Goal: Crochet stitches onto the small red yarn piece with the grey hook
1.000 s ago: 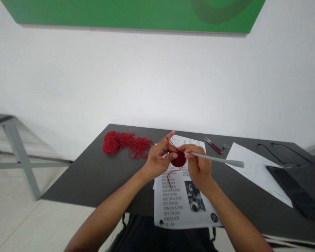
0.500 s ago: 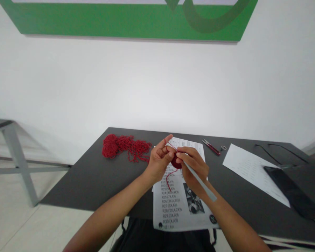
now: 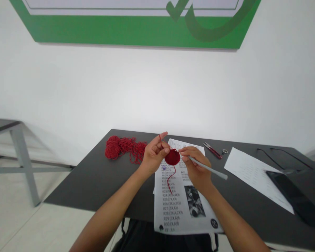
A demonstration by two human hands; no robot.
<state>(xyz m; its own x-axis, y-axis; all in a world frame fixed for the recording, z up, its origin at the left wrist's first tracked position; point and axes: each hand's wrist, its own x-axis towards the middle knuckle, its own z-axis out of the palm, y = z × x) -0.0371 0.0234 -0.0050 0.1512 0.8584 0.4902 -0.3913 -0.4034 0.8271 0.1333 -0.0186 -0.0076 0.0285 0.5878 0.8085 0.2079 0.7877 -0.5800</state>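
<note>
A small round piece of red crochet (image 3: 172, 158) is pinched at its left edge by my left hand (image 3: 154, 154). The left index finger points up with red yarn (image 3: 160, 140) looped over it and running down to the piece. My right hand (image 3: 198, 166) grips a grey-handled crochet hook (image 3: 210, 169), its tip end at the upper right edge of the crochet. From the bottom of the piece a loose yarn tail hangs over the printed pattern sheet (image 3: 172, 217). A small purple thing (image 3: 164, 168), perhaps a stitch marker, shows beside the crochet.
A red yarn ball (image 3: 112, 147) with loose tangled strands lies at the left of the dark table (image 3: 94, 185). To the right are red-handled thread snips (image 3: 212, 150), a small ring (image 3: 225, 151), a white paper (image 3: 252, 175), glasses (image 3: 286, 170) and a black phone (image 3: 295, 196).
My right hand has moved a little right, away from my left, and the hook handle has tipped flatter. The round crochet piece now shows its full face. The view has shifted slightly.
</note>
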